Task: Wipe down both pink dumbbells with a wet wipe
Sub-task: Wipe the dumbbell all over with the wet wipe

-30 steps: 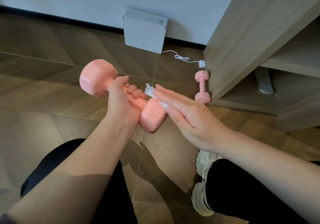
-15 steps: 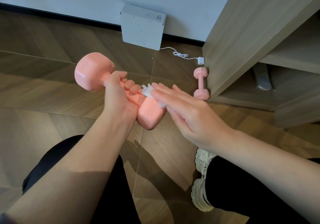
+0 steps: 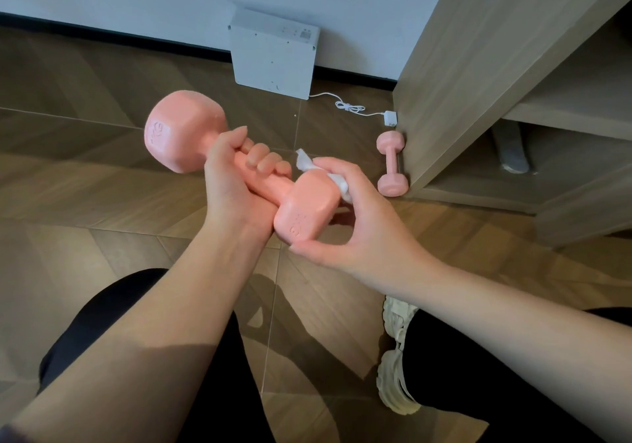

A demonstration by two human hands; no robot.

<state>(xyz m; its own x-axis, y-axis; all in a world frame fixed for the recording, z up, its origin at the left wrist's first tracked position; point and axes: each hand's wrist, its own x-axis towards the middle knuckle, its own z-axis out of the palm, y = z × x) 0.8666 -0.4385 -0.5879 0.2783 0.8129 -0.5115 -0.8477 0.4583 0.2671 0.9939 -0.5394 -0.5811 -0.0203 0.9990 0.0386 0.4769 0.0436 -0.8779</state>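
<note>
My left hand [image 3: 236,182] grips the handle of a pink dumbbell [image 3: 186,131], held up over the floor with one head to the far left and the other near me. My right hand [image 3: 362,223] curls round that near head, fingers over its far side and thumb under its end face. A white wet wipe [image 3: 337,177] is pressed between those fingers and the head, with a crumpled corner sticking out above. A second, smaller-looking pink dumbbell [image 3: 392,163] lies on the wooden floor against the cabinet's side.
A white flat box [image 3: 273,56] leans on the wall, with a white cable and plug [image 3: 390,118] beside it. A wooden cabinet [image 3: 478,66] with open shelves stands at the right. My knees in black trousers and a white shoe [image 3: 393,367] are below.
My right hand went from lying flat on the near head with the wipe to curling round it, thumb underneath. The dumbbell has turned slightly, its far head lifted.
</note>
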